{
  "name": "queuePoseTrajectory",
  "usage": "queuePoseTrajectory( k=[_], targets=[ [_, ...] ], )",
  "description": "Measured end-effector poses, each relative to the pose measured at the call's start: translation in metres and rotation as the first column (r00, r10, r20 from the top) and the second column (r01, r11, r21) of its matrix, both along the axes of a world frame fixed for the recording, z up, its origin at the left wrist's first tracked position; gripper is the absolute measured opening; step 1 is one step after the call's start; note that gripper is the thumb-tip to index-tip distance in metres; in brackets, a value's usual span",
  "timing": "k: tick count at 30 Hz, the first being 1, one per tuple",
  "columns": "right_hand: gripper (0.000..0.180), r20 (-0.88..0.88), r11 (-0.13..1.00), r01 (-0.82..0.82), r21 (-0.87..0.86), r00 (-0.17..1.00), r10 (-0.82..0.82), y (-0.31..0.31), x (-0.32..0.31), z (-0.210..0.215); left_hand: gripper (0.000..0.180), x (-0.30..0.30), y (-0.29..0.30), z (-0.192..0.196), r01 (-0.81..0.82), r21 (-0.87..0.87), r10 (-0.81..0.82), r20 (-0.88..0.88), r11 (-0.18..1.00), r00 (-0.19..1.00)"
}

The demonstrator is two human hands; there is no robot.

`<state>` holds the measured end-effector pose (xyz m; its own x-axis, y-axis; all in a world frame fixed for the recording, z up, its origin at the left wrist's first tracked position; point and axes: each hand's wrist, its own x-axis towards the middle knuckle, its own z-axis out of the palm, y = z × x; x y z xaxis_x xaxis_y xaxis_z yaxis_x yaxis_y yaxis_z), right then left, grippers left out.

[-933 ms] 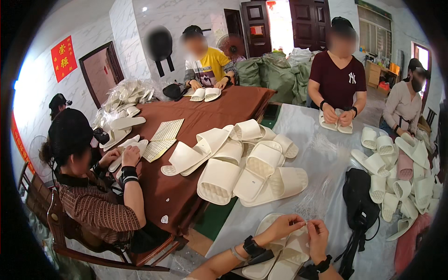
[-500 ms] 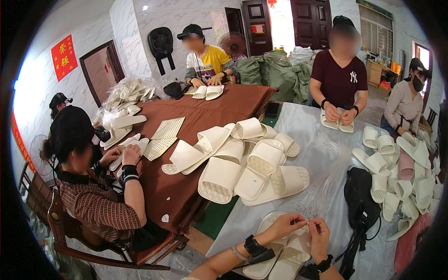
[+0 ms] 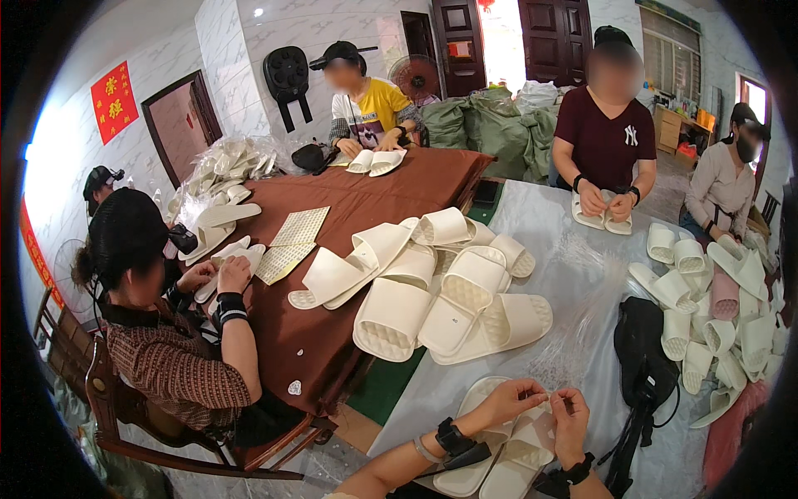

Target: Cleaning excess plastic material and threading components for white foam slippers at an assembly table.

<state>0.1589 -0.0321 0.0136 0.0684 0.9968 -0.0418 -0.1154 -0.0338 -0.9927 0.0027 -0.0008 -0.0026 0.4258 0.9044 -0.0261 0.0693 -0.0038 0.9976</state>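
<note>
My left hand (image 3: 509,402) and my right hand (image 3: 570,416) meet fingertip to fingertip above a pair of cream slippers. Both are closed in a pinch, and whatever lies between the fingers is too small to make out. Directly beneath, the right slipper (image 3: 519,466) lies partly under my right wrist. Its mate, the left slipper (image 3: 465,481), is crossed by my left forearm. Both slippers rest on the plastic-covered table (image 3: 573,308), toes pointing away from me.
Beyond my hands lies a heap of cream slippers (image 3: 391,312). A black bag (image 3: 644,358) sits to the right, before another slipper pile (image 3: 719,324) with a pink one in it. Printed sheets (image 3: 287,245) lie on the brown-covered table (image 3: 366,200). Several co-workers sit or stand around.
My hands hold the same pinch over the slippers. Across the brown table, the co-worker in yellow has shifted a pair of slippers slightly and moved their hands apart.
</note>
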Motion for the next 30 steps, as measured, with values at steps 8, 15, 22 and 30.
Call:
queuePoseTrajectory(
  k=[8,15,22,30],
  targets=[
    [0.011,0.001,1.0,-0.002,0.015,1.0,0.002,0.0,0.0,-0.002,0.02,0.0,0.0,-0.005,-0.018,0.017,0.017,0.026,1.0,1.0],
    [0.011,0.039,1.0,-0.018,-0.012,0.999,0.018,-0.003,0.001,0.005,0.02,0.0,-0.005,0.005,-0.021,0.009,0.02,0.046,1.0,0.999],
    [0.011,0.104,0.998,-0.055,-0.01,0.993,0.056,-0.001,-0.005,0.003,0.021,-0.004,-0.002,0.008,-0.05,0.093,0.053,-0.032,0.994,0.998],
    [0.01,0.11,0.999,-0.015,-0.043,0.994,0.02,0.002,-0.004,-0.004,0.02,0.002,0.0,0.001,-0.094,0.121,0.097,-0.025,0.988,0.995]
  ],
)
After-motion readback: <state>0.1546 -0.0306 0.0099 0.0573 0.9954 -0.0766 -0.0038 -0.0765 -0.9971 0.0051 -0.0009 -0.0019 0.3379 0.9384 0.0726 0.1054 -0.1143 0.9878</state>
